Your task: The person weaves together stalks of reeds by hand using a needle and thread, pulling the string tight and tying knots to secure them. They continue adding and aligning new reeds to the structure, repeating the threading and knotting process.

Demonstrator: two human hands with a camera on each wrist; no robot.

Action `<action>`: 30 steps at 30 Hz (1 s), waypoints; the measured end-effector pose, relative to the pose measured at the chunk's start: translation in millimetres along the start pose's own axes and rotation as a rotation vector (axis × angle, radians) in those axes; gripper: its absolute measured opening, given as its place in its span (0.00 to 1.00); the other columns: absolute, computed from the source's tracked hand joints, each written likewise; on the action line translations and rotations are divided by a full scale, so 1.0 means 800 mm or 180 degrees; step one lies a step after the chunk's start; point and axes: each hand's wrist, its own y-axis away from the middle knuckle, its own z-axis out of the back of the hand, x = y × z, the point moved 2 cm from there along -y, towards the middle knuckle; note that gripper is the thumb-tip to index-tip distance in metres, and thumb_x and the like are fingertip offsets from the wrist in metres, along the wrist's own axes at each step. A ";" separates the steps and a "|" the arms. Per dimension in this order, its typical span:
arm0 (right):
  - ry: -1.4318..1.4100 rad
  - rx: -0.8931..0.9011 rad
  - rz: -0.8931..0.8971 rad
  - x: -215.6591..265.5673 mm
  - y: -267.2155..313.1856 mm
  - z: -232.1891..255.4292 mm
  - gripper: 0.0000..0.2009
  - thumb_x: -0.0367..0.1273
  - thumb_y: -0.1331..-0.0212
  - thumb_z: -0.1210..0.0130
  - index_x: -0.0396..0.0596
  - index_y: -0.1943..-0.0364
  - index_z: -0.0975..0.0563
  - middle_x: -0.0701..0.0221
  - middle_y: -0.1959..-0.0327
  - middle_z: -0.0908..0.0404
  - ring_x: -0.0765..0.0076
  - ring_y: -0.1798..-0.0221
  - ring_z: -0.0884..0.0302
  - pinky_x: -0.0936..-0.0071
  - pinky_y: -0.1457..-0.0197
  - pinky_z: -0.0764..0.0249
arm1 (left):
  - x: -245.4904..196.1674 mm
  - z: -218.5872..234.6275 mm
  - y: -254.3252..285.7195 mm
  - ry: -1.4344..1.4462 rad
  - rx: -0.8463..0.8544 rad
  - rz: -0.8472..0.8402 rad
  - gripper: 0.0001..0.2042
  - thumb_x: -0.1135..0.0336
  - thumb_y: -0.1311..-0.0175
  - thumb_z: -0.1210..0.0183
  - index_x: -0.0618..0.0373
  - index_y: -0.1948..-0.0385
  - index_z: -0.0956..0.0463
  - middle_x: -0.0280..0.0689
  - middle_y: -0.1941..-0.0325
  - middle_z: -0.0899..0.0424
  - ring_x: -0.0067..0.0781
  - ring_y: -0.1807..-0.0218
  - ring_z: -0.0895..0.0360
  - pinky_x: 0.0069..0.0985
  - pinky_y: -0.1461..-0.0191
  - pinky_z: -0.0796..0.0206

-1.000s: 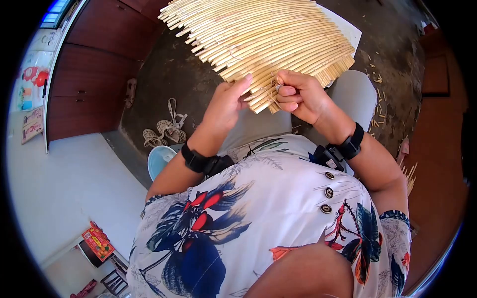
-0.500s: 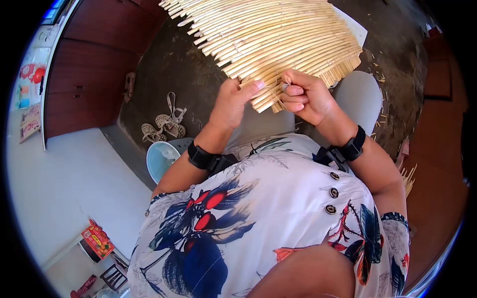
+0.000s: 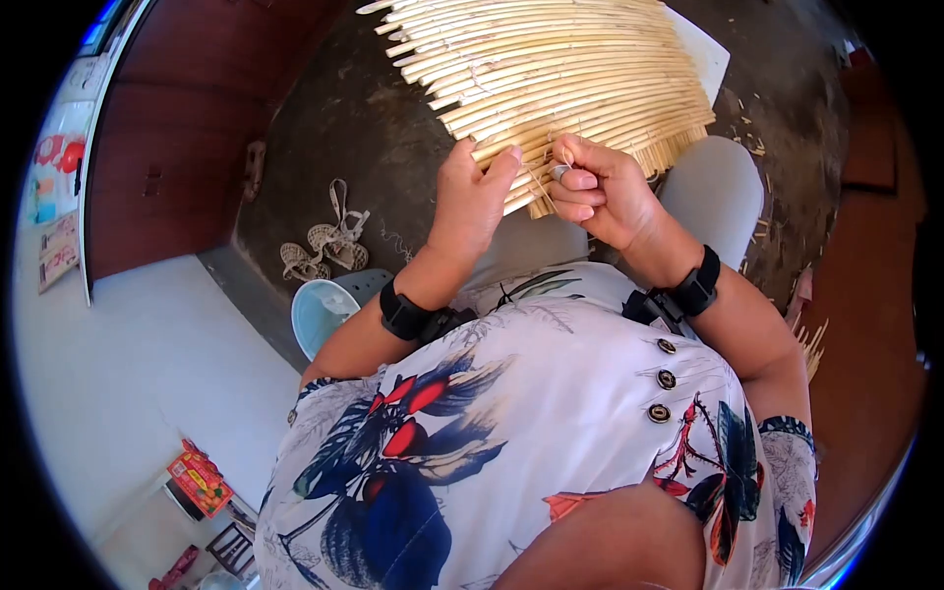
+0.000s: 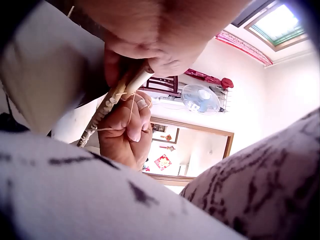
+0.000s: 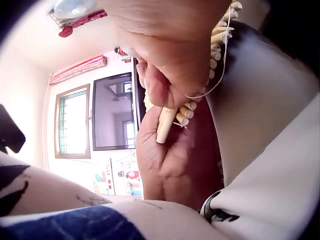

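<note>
A mat of thin pale sticks (image 3: 570,84), bound with string, lies over the person's lap in the head view. The left hand (image 3: 467,202) grips the mat's near edge, its thumb lying across the last sticks and its other fingers hidden beneath. Just right of it, the right hand (image 3: 615,202) has its fingers curled and pinches a thin string (image 4: 132,111) that runs to the edge sticks. A ring (image 3: 560,172) sits on a right-hand finger. In the right wrist view, the end of a stick (image 5: 166,125) shows between the two hands, and a loop of string (image 5: 226,55) hangs beside the right hand.
A white board (image 3: 700,54) shows under the mat's far right side. Woven sandals (image 3: 339,241) and a light blue bucket (image 3: 317,315) stand on the floor at left. Stick offcuts (image 3: 757,147) are scattered at right, beyond the grey-trousered knee (image 3: 716,192).
The left hand has moved a little right along the mat's edge, its thumb now nearer the right hand. The mat has turned slightly in view. The right hand keeps its pinch on the string.
</note>
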 end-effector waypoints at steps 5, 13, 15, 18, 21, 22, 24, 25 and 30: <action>-0.0017 0.0083 0.0035 0.001 0.002 0.001 0.10 0.35 0.33 0.55 0.49 0.72 0.32 0.82 0.85 0.45 0.84 0.85 0.56 0.82 0.81 0.52 | -0.004 0.005 -0.001 -0.0116 0.0022 -0.0128 0.12 0.66 0.41 0.39 0.68 0.64 0.26 0.33 0.74 0.21 0.13 0.78 0.32 0.17 0.78 0.40; 0.1031 -0.0469 0.0775 0.048 0.022 -0.035 0.10 0.35 0.36 0.53 0.48 0.74 0.32 0.80 0.83 0.43 0.84 0.84 0.52 0.80 0.77 0.45 | 0.011 0.020 -0.004 -0.0942 0.0362 -0.0148 0.13 0.70 0.36 0.43 0.70 0.55 0.29 0.41 0.58 0.19 0.22 0.59 0.22 0.21 0.56 0.28; 0.1510 -0.0484 0.0923 0.051 0.026 -0.054 0.10 0.35 0.36 0.50 0.47 0.74 0.32 0.80 0.82 0.43 0.83 0.82 0.51 0.80 0.76 0.44 | 0.003 0.017 -0.003 -0.1401 0.0328 -0.0575 0.12 0.70 0.36 0.44 0.70 0.57 0.27 0.39 0.60 0.18 0.20 0.61 0.23 0.19 0.57 0.30; 0.1796 -0.0408 0.1023 0.058 0.026 -0.061 0.10 0.36 0.36 0.50 0.47 0.73 0.31 0.79 0.80 0.41 0.83 0.81 0.50 0.80 0.76 0.44 | -0.008 0.014 0.000 -0.1522 0.0312 -0.0342 0.10 0.70 0.37 0.43 0.69 0.59 0.25 0.37 0.61 0.18 0.19 0.61 0.24 0.18 0.58 0.31; 0.1884 -0.0448 0.1080 0.056 0.025 -0.061 0.11 0.36 0.36 0.51 0.46 0.73 0.31 0.78 0.79 0.40 0.83 0.80 0.50 0.80 0.76 0.44 | -0.005 0.015 -0.002 -0.1240 0.0420 -0.0491 0.11 0.70 0.37 0.44 0.69 0.59 0.25 0.37 0.61 0.19 0.19 0.61 0.24 0.18 0.58 0.31; 0.1860 -0.0459 0.1081 0.057 0.026 -0.060 0.11 0.36 0.36 0.51 0.46 0.73 0.31 0.78 0.79 0.40 0.83 0.80 0.50 0.80 0.76 0.44 | -0.005 0.012 -0.002 -0.1254 0.0436 -0.0475 0.11 0.70 0.37 0.44 0.69 0.59 0.25 0.37 0.61 0.19 0.19 0.61 0.24 0.18 0.58 0.31; 0.1855 -0.0409 0.1076 0.060 0.026 -0.060 0.11 0.36 0.36 0.51 0.45 0.72 0.31 0.78 0.79 0.41 0.82 0.80 0.50 0.79 0.77 0.43 | -0.010 0.007 -0.001 -0.0957 0.0106 -0.0718 0.10 0.68 0.41 0.40 0.69 0.72 0.24 0.40 0.77 0.18 0.20 0.75 0.25 0.23 0.71 0.33; 0.1827 -0.0425 0.1079 0.057 0.025 -0.055 0.11 0.36 0.36 0.51 0.45 0.72 0.31 0.78 0.79 0.41 0.82 0.80 0.50 0.79 0.77 0.43 | -0.006 0.011 0.001 -0.0974 0.0127 -0.0700 0.10 0.68 0.41 0.40 0.69 0.72 0.24 0.40 0.77 0.18 0.20 0.75 0.25 0.23 0.71 0.33; 0.2512 -0.0648 0.1358 0.068 0.016 -0.018 0.12 0.40 0.32 0.55 0.47 0.68 0.29 0.78 0.76 0.32 0.81 0.76 0.33 0.81 0.67 0.30 | -0.009 0.007 -0.008 -0.0296 0.0266 -0.0404 0.11 0.68 0.38 0.42 0.70 0.63 0.25 0.38 0.67 0.18 0.17 0.68 0.25 0.19 0.64 0.31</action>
